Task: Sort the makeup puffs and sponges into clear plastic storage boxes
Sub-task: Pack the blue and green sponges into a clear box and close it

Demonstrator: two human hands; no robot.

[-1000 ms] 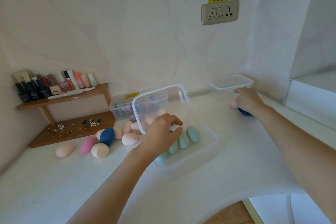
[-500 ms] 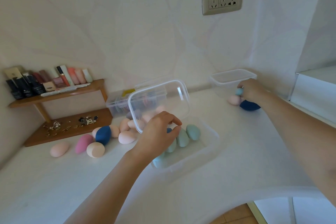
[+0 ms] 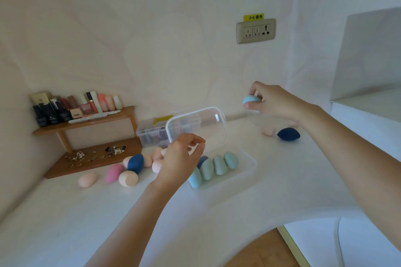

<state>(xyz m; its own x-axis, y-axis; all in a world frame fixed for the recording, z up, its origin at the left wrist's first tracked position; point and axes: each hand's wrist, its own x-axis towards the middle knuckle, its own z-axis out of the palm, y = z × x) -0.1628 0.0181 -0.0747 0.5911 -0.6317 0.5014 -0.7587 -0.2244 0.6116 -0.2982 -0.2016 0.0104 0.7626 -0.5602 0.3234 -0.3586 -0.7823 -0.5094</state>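
Two hands busy: left hand point(image 3: 181, 158) fingers grip clear lid point(image 3: 196, 128), right hand point(image 3: 273, 101) fingers pinch lt-blue sponge point(image 3: 249, 100).

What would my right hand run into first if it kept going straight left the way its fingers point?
Probably nothing close: the right hand, holding a light blue sponge, points left above the raised clear lid. Beyond looks like open air, though depth is hard to judge.

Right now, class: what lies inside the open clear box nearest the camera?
Inside the clear box: a row of teal sponges. The left hand hides part of a dark blue one.
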